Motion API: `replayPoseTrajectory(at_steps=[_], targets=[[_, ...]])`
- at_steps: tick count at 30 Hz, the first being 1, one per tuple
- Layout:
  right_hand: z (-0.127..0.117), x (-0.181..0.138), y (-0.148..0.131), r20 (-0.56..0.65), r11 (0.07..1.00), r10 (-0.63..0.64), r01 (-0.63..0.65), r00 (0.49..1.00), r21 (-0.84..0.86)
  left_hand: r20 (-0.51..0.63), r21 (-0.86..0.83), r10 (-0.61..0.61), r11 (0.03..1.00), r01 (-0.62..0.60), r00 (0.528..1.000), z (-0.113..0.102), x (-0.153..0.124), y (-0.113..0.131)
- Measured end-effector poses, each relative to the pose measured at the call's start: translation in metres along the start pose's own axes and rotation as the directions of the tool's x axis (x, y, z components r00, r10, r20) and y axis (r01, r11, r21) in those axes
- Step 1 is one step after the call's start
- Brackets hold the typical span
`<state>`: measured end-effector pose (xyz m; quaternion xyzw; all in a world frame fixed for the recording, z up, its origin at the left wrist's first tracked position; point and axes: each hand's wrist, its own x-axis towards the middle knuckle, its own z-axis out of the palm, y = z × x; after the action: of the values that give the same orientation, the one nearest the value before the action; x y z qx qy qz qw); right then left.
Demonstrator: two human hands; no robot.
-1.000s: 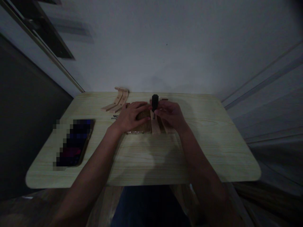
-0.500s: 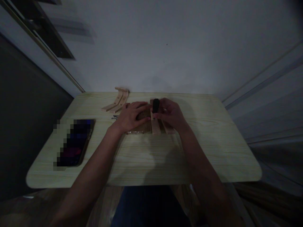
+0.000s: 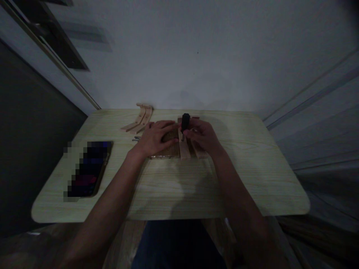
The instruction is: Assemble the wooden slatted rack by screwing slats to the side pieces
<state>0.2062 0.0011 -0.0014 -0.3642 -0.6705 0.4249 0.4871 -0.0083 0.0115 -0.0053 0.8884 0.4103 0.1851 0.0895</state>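
My right hand [image 3: 202,135] is closed around the black handle of a screwdriver [image 3: 185,122], which stands nearly upright. Its tip points down at a wooden strip [image 3: 184,151] near a hole or screw head; whether it touches I cannot tell. A second wooden strip [image 3: 199,152] lies to the right, partly under my right hand. With fingers spread, my left hand [image 3: 157,137] lies flat on a brown board [image 3: 169,151], which looks wrapped in clear film. The thumb and fingertips of that hand reach the left edge of the first strip.
Two angled wooden pieces with holes [image 3: 143,118] lie at the table's back left. Several thin metal screws [image 3: 136,138] are beside my left wrist. A phone [image 3: 91,170], partly pixelated, lies on the left of the pale wooden table [image 3: 168,186]. A wall rises behind the table.
The screwdriver handle has risen slightly, and its shaft now shows below the fingers of my right hand. Those fingers have shifted a little up the handle. My left hand stays in place.
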Motion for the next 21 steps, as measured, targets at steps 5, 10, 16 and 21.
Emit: replayPoseTrajectory(at_steps=[5, 10, 16, 21], targets=[[-0.0037, -0.0019, -0.0059, 0.115, 0.999, -0.039, 0.040, 0.993, -0.008, 0.003, 0.000, -0.015, 1.000, 0.016, 1.000, 0.0000, -0.0003, 0.0006], [-0.0049, -0.0016, -0.0035, 0.094, 0.999, -0.030, 0.033, 0.995, -0.033, -0.003, 0.002, -0.023, 1.000, 0.023, 1.000, 0.0002, -0.0002, 0.0008], [-0.0030, -0.0004, -0.0023, 0.040, 1.000, -0.022, 0.023, 0.999, -0.020, 0.002, 0.010, -0.024, 1.000, 0.024, 1.000, -0.0002, 0.0002, 0.0013], [-0.0006, -0.0018, -0.0003, -0.005, 0.999, 0.021, -0.021, 1.000, 0.036, 0.005, 0.013, -0.012, 1.000, 0.012, 1.000, -0.0012, -0.0001, 0.0019]])
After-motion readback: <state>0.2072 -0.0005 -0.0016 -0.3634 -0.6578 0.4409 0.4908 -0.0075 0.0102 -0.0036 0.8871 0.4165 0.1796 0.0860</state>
